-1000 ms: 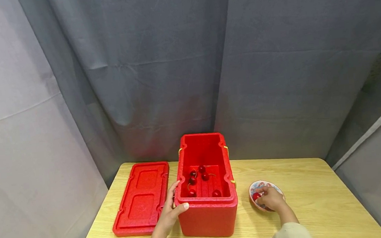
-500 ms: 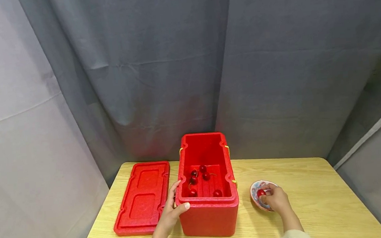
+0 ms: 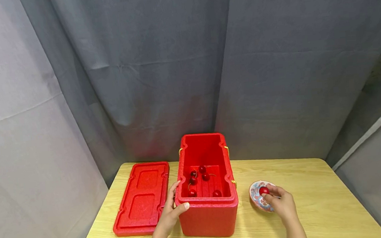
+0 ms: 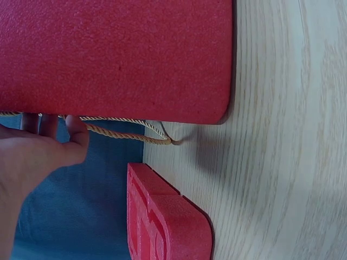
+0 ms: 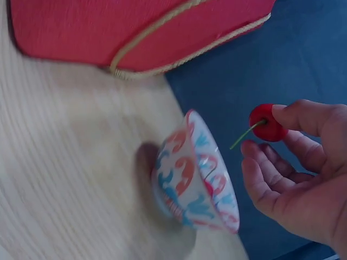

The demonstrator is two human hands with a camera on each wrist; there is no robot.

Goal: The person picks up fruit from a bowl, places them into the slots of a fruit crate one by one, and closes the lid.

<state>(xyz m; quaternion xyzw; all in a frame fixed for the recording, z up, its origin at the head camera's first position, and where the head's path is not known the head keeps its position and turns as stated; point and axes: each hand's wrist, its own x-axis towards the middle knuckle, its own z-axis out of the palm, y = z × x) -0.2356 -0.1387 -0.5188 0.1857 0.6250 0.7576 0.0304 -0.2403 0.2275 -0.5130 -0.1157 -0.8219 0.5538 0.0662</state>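
My right hand (image 3: 285, 205) pinches a red cherry (image 3: 264, 190) between thumb and forefinger, over the patterned bowl (image 3: 255, 196). In the right wrist view the cherry's green stem points toward the bowl (image 5: 187, 179), and another bit of red (image 5: 209, 187) shows inside it. My left hand (image 3: 168, 215) rests spread against the near left corner of a red foam box (image 3: 208, 218), thumb on the front rim and fingers along the side. Several dark cherries (image 3: 206, 176) with stems lie on the box floor. The left wrist view shows the fingertips partly hidden beside the box wall.
The box's red lid (image 3: 142, 197) lies flat on the wooden table (image 3: 310, 195), left of the box. Yellow rope handles (image 4: 116, 132) hang on the box's sides. A grey curtain (image 3: 159, 69) stands close behind the table.
My right hand has lifted the cherry up from inside the bowl and drawn slightly to the right, showing more of the bowl. The left hand has stayed on the box.
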